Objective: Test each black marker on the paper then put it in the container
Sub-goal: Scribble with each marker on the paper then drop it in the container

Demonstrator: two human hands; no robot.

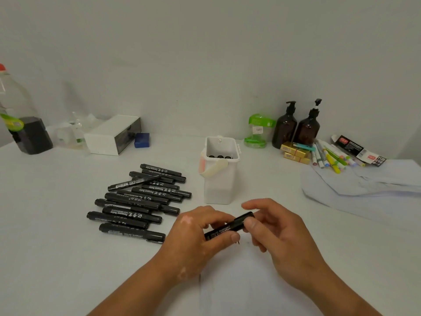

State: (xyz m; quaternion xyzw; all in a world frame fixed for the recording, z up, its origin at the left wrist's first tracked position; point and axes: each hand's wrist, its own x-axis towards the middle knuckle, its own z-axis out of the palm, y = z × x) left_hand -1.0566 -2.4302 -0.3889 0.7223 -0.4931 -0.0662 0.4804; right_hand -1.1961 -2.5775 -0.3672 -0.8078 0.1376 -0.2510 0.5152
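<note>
While the left hand (196, 229) grips the barrel of the black permanent marker (237, 222) and the right hand (282, 233) pinches its cap end, just above the paper (250, 288), it looks light, stiff and smooth: best held mid-barrel.

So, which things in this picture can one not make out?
- Head view: the left hand and right hand cover parts of the marker, so whether it is capped cannot be told.
- Head view: the opaque wall of the container hides how many markers stand inside.
- Head view: print on the marker pile is too small to read.
- Head view: the left edge cuts off the bottle.
</note>
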